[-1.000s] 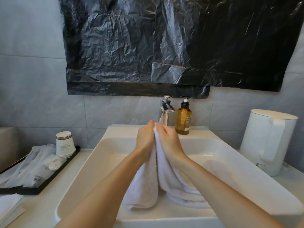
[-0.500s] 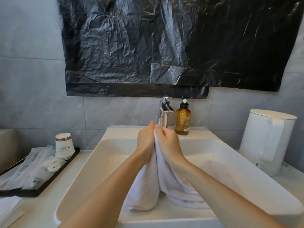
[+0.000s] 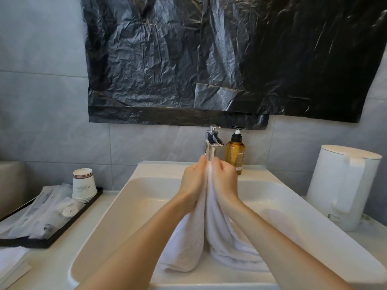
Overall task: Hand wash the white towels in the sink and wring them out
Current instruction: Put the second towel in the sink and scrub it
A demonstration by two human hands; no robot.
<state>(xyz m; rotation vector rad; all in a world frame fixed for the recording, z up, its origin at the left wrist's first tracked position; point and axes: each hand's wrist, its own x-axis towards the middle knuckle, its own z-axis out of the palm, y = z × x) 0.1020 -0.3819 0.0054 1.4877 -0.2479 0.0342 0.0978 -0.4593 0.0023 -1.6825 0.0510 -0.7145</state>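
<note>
Both hands were raised over the basin and pressed close together. The left hand [image 3: 193, 181] and the right hand [image 3: 225, 181] each gripped a bunched upper fold of the white towel [image 3: 219, 233], with the cloth pinched between them. Below the hands the towel hung in two thick folds. Its lower end lay heaped on the floor of the sink [image 3: 125, 206], toward the near wall. Whether this was one towel doubled over or two could not be told.

The step in hand appeared to be rubbing cloth against cloth. To do it well:
- Grip firmly and set the two hands working against each other.
- Shift the grip down the folds so that no stretch is missed.
- Hold the work low and central, so that drips fall inside the basin.

No stream was visible from the faucet [image 3: 211, 143] directly behind the hands. The amber shampoo bottle [image 3: 235, 151] stood just beside it, close enough to be knocked by a wide right elbow. A white kettle [image 3: 343, 185] stood on the desk [image 3: 41, 266] to the right. On the left a black tray [image 3: 62, 227] held stacked paper cups [image 3: 83, 185] and wrapped sachets. These are best kept free of splashes.
</note>
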